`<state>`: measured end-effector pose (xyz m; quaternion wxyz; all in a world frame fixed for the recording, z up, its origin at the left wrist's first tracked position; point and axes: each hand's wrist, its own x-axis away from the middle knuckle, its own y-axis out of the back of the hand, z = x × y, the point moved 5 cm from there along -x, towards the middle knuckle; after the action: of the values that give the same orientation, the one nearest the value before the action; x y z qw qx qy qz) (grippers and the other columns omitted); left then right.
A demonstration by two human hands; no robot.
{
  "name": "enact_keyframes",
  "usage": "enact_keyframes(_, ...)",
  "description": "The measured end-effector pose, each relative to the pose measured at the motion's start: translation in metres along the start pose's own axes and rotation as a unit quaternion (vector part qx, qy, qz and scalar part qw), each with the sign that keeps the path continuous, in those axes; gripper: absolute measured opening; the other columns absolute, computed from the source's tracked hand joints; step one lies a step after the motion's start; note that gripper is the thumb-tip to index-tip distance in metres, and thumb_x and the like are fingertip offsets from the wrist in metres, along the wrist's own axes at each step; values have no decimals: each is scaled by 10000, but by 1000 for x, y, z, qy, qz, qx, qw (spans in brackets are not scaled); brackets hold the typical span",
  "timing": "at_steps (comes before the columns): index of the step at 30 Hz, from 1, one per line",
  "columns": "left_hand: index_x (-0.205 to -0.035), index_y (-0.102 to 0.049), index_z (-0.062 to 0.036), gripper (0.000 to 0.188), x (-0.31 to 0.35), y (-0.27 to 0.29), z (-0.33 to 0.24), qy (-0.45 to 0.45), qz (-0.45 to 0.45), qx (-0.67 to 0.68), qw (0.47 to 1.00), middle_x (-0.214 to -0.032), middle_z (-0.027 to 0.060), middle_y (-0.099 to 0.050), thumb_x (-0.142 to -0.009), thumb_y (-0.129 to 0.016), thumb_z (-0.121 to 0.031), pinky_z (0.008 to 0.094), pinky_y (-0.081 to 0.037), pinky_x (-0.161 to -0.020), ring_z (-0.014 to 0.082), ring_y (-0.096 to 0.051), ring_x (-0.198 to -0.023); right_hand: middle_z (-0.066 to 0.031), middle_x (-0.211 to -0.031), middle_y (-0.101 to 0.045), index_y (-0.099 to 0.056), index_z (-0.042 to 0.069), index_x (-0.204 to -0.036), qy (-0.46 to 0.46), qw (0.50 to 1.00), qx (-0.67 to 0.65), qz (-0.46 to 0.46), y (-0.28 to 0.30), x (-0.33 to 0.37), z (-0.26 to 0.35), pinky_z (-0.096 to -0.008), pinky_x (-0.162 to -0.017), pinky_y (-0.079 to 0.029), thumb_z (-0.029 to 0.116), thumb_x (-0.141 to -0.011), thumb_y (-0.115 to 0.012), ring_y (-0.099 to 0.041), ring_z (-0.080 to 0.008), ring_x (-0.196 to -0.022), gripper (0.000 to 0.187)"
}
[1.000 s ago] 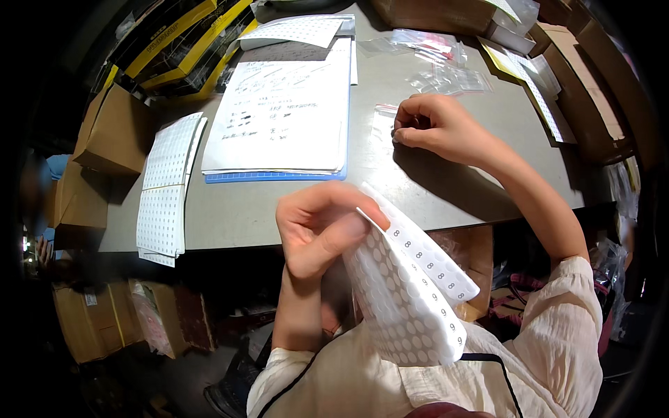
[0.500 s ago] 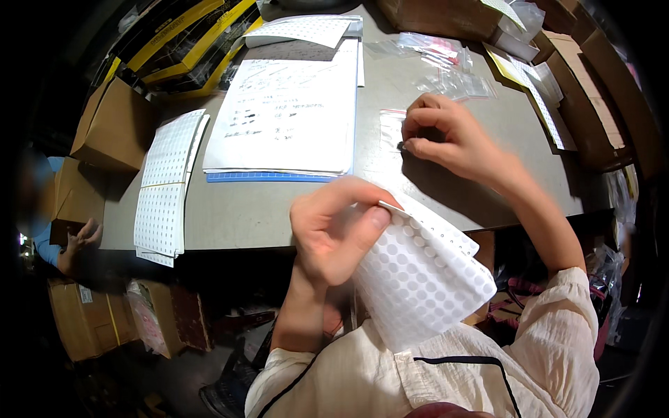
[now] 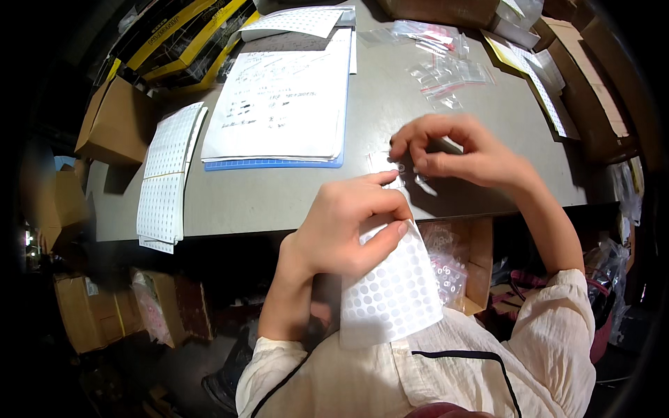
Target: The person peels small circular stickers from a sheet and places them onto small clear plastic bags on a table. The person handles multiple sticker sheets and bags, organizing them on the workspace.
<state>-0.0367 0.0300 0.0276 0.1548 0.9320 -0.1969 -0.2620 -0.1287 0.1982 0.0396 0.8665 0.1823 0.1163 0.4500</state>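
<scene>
My left hand point(image 3: 355, 226) is closed on a white sheet of round grey stickers point(image 3: 394, 279), pinching its upper corner between thumb and fingers. The sheet hangs over the table's near edge, against my shirt. One left finger reaches forward onto a small clear bag point(image 3: 380, 161) lying on the table, partly covered by that hand. My right hand point(image 3: 463, 150) hovers just right of the bag, thumb and forefinger curved but apart. Below its thumb is a small pale piece point(image 3: 424, 184), too small to make out.
A stack of written sheets point(image 3: 279, 104) lies on a blue board, with banded sticker sheets point(image 3: 164, 174) left of it. Clear zip bags point(image 3: 446, 73) are scattered at the back. Cardboard boxes point(image 3: 115, 118) flank the table; an open box point(image 3: 479, 268) below holds bagged rings.
My right hand has come nearer and its pinch has opened. The left hand has shifted with the sticker sheet, which now hangs straighter, and a left finger has extended to the small bag.
</scene>
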Motion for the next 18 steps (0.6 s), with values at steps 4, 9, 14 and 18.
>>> enact_keyframes(4,-785,-678,29,80,-4,0,-1,37,32,8,999,-690,88,-662,-757,-624,-23,532,-440,-1127,209,-616,-587,-147,-1199,-641,-615,-22,-867,112,964,236,-46,4,-6,5,-389,-941,-485,97,-841,-644,-580,-292,-1121,125)
enact_keyframes(9,-781,-673,35,89,-2,-1,1,34,18,17,999,-684,83,-659,-755,-627,-37,522,-429,-1141,196,-611,-591,-158,-1058,-652,-657,-36,-895,87,929,356,-49,-4,-8,10,-416,-911,-497,166,-806,-700,-566,-322,-1089,225)
enact_keyframes(14,-775,-672,46,125,5,6,4,40,-53,93,993,-747,89,-686,-749,-614,-62,532,-407,-1158,175,-651,-715,-139,-1029,-631,-680,-8,-938,-134,908,396,23,25,-21,1,-421,-903,-490,322,-722,-850,-534,-313,-1124,430)
enact_keyframes(18,-885,-722,2,151,31,31,10,6,-169,261,951,-824,89,-715,-803,-622,-75,498,-470,-1101,228,-711,-845,-63,-1033,-586,-675,63,-1019,-93,941,326,-13,30,-5,-1,-378,-959,-428,196,-775,-829,-483,-250,-1130,318)
